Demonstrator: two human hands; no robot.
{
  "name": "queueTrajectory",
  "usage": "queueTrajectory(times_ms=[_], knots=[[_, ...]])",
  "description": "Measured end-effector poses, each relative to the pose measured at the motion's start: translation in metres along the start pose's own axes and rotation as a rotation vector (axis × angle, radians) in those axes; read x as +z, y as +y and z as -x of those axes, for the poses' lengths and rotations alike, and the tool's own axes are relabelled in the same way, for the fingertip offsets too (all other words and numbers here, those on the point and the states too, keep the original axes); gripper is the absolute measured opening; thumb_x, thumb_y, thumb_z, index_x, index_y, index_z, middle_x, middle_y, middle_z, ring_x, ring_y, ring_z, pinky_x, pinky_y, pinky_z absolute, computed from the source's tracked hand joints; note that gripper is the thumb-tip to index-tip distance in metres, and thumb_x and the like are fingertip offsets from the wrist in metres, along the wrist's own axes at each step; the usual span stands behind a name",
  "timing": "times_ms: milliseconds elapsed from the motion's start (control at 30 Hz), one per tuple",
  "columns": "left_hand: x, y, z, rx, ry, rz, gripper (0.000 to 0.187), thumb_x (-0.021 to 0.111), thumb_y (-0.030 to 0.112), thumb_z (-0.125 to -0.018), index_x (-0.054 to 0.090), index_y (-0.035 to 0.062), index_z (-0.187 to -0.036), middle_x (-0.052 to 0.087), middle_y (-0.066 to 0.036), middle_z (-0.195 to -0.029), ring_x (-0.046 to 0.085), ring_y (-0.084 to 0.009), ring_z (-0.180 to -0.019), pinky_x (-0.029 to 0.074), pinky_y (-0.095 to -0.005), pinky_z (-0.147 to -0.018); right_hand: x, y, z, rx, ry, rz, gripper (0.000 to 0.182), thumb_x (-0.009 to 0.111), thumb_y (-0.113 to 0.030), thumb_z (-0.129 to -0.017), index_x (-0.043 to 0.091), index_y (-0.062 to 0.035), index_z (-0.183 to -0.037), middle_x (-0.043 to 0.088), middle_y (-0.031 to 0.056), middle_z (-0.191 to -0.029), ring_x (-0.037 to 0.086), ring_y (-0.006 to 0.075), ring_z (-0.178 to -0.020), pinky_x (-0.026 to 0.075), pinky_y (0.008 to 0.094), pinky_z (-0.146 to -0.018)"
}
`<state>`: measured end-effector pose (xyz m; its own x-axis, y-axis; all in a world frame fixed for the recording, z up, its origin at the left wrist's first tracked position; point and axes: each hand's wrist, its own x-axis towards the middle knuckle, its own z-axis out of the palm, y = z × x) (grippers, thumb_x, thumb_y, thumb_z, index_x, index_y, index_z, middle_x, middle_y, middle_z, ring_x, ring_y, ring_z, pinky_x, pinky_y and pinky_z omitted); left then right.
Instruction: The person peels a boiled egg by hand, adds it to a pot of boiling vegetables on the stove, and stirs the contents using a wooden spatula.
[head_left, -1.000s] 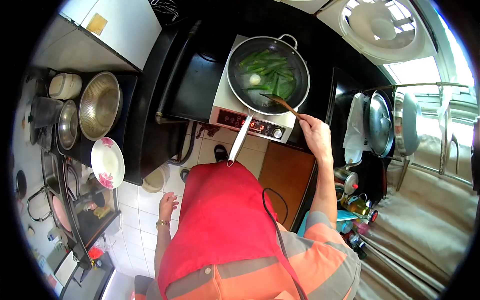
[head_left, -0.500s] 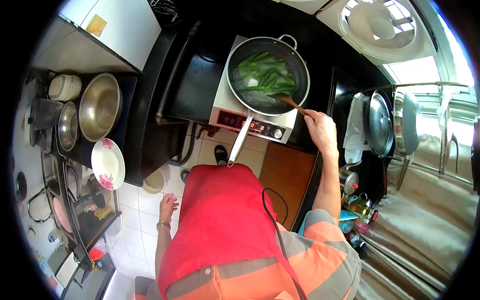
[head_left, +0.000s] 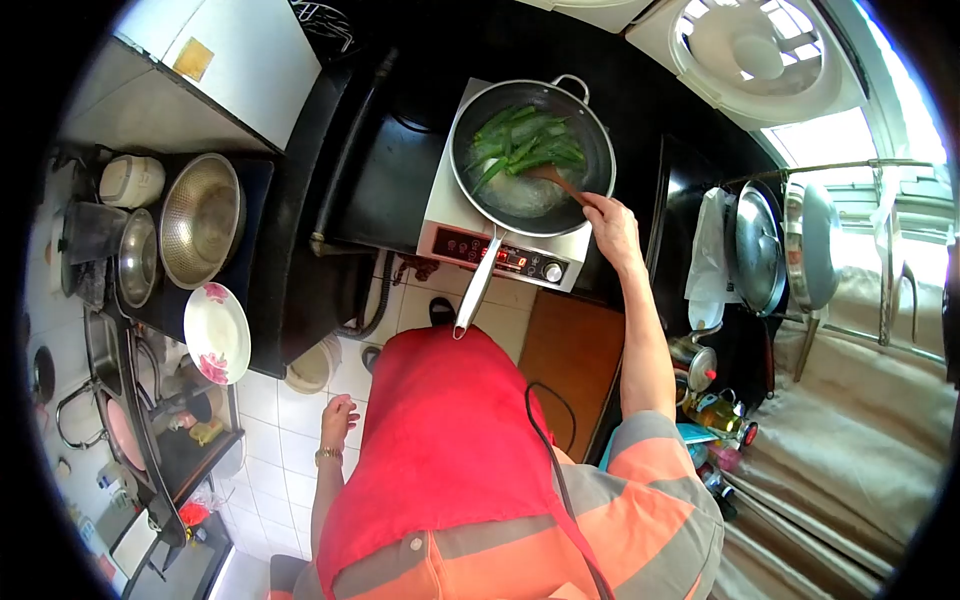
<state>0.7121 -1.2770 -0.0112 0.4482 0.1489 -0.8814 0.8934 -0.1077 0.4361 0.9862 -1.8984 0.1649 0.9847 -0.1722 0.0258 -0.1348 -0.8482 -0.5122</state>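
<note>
My right hand (head_left: 612,228) is closed around the handle of a wooden spatula (head_left: 563,184), whose head is in the pan against the greens. The deep pan (head_left: 540,225) holds long green vegetables (head_left: 522,142) in steaming liquid. It stands on a silver induction cooker (head_left: 450,205) with lit red digits, and its long handle points toward my body. My left hand (head_left: 339,418) hangs low beside the red apron (head_left: 440,420), over the tiled floor. Its fingers are loosely curled, with nothing visible in them.
Metal bowls (head_left: 200,220) and a flower-patterned plate (head_left: 216,333) stand on the left counter. Lids and pans (head_left: 757,250) hang from a rail at the right, above bottles (head_left: 715,410). A ventilation fan (head_left: 752,45) is at the upper right.
My right hand has moved slightly up and left with the spatula. The greens are now bunched toward the pan's far side, leaving more liquid showing on the near side.
</note>
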Motion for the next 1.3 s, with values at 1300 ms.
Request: queueTrajectory(times_ms=[1300], knots=[[-0.035, -0.012, 0.006, 0.073, 0.015, 0.015, 0.035, 0.06, 0.025, -0.102, 0.062, 0.0102, -0.133, 0.071, -0.006, -0.108, 0.071, -0.0162, -0.084, 0.055, -0.0311, -0.071, -0.005, -0.032, 0.03, 0.11, 0.055, 0.026, 0.031, 0.065, -0.023, -0.096, 0.076, -0.0056, -0.119, 0.074, 0.025, -0.105, 0.072, 0.0419, -0.103, 0.057, 0.0474, -0.092]])
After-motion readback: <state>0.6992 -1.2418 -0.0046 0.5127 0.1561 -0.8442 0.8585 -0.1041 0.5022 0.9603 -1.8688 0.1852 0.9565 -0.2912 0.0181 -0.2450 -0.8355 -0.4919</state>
